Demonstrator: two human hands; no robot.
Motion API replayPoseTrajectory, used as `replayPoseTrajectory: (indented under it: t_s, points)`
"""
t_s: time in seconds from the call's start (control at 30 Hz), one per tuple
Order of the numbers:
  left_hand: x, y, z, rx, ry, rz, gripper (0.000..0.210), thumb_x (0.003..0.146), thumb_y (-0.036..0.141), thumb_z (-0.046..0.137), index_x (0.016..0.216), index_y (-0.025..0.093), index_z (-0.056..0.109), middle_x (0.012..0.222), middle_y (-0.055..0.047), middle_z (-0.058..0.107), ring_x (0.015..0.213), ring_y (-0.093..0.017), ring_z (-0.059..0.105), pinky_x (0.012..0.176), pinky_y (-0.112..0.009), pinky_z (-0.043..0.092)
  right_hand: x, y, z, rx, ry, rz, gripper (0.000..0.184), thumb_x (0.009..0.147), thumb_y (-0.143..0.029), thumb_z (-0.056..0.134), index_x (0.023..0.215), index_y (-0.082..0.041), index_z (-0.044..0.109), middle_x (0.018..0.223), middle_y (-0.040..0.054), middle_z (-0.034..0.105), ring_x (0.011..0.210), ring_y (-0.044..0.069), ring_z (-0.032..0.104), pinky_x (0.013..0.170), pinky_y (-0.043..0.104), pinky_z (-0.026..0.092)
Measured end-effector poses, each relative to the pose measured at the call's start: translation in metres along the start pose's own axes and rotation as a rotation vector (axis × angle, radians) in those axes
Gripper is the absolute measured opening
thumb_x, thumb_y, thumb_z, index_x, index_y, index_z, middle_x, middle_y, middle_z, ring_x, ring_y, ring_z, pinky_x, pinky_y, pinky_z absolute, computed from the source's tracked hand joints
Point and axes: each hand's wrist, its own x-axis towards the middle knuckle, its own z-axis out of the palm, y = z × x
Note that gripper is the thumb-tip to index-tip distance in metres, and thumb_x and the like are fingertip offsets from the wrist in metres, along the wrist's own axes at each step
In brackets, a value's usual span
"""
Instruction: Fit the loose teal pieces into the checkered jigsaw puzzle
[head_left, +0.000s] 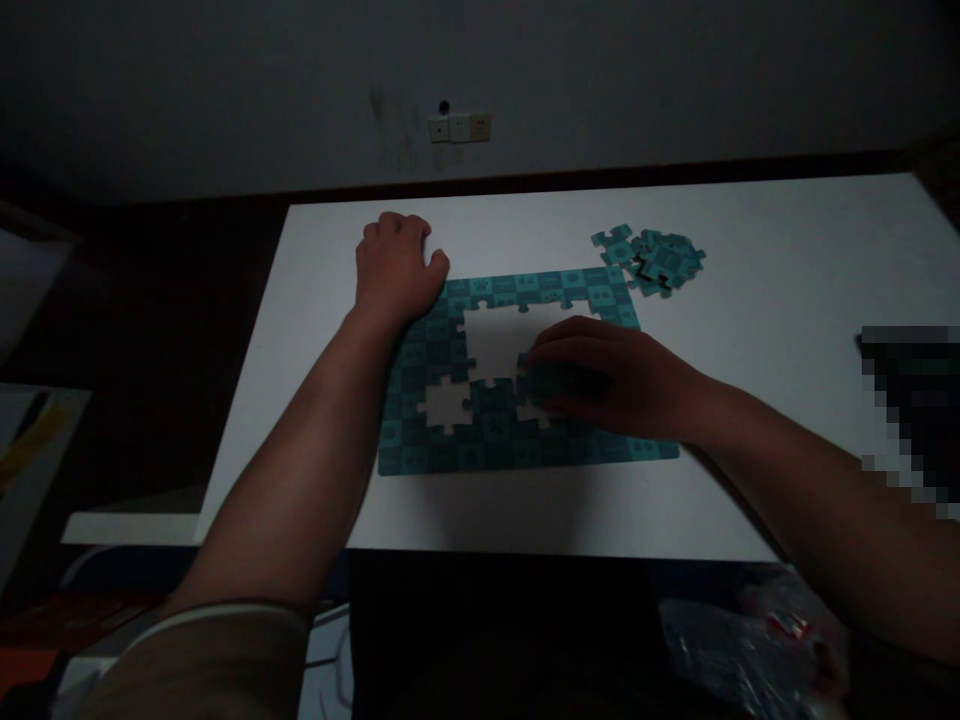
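A teal jigsaw puzzle point(427, 460) lies partly assembled on the white table, with a large gap in its upper middle and a smaller gap at lower left. At its far left corner rests my left hand point(397, 262), thumb apart from loosely bent fingers, with nothing seen in it. My right hand point(622, 375) is over the right part of the puzzle, fingers and thumb closed around a dark teal puzzle piece point(551, 382). The fingers hide part of that piece and the spot beneath it. Beyond the puzzle's far right corner is a pile of loose puzzle pieces point(666, 262).
The white table point(757, 380) reaches toward a grey wall with sockets point(459, 128). A dark, pixelated object point(915, 390) is at the right edge. Below the near edge on the right sits clear plastic wrapping point(735, 640).
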Motion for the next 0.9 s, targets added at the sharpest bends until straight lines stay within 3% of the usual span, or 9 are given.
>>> replayPoseTrajectory:
  t_s: [0.13, 0.33, 0.47, 0.57, 0.9]
  points:
    - [-0.0007, 0.0008, -0.0010, 0.000, -0.014, -0.001, 0.077, 0.107, 0.054, 0.073, 0.183, 0.036, 0.073, 0.185, -0.015, 0.071, 0.182, -0.062, 0.048, 0.151, -0.087, 0.044, 0.0011, -0.0068, -0.0003, 0.122, -0.034, 0.010, 0.068, 0.104, -0.021, 0.094, 0.168, -0.044, 0.082, 0.158, 0.0082, 0.086, 0.141, 0.034, 0.089, 0.122, 0.053, 0.078]
    - [-0.0013, 0.0021, -0.0021, 0.024, -0.039, -0.020, 0.076, 0.112, 0.064, 0.066, 0.180, 0.030, 0.074, 0.189, -0.014, 0.068, 0.184, -0.055, 0.046, 0.152, -0.082, 0.044, 0.0013, -0.0063, 0.0005, 0.158, -0.077, 0.010, 0.073, 0.102, -0.017, 0.091, 0.170, -0.042, 0.081, 0.161, 0.0093, 0.084, 0.145, 0.034, 0.088, 0.124, 0.053, 0.077]
    - [-0.0008, 0.0018, -0.0015, 0.004, -0.026, -0.016, 0.076, 0.108, 0.060, 0.071, 0.180, 0.034, 0.075, 0.185, -0.015, 0.071, 0.184, -0.060, 0.045, 0.152, -0.087, 0.042, 0.0004, -0.0055, 0.0000, 0.134, -0.096, 0.030, 0.069, 0.104, -0.021, 0.092, 0.171, -0.036, 0.081, 0.161, 0.0132, 0.084, 0.145, 0.036, 0.088, 0.124, 0.055, 0.076]
    - [-0.0011, 0.0023, -0.0017, 0.006, -0.030, -0.022, 0.074, 0.109, 0.055, 0.073, 0.181, 0.037, 0.074, 0.188, -0.015, 0.067, 0.184, -0.060, 0.047, 0.153, -0.084, 0.043, 0.0008, -0.0057, -0.0009, 0.129, -0.105, 0.032, 0.066, 0.105, -0.022, 0.091, 0.169, -0.034, 0.082, 0.160, 0.0141, 0.085, 0.144, 0.036, 0.089, 0.123, 0.054, 0.077]
    - [-0.0025, 0.0050, -0.0022, 0.003, -0.023, -0.031, 0.073, 0.108, 0.054, 0.072, 0.177, 0.032, 0.076, 0.189, -0.016, 0.066, 0.182, -0.060, 0.048, 0.154, -0.082, 0.043, 0.0002, -0.0031, 0.0008, 0.123, -0.095, 0.010, 0.064, 0.107, -0.024, 0.092, 0.169, -0.035, 0.082, 0.159, 0.0131, 0.084, 0.143, 0.035, 0.089, 0.123, 0.054, 0.077]
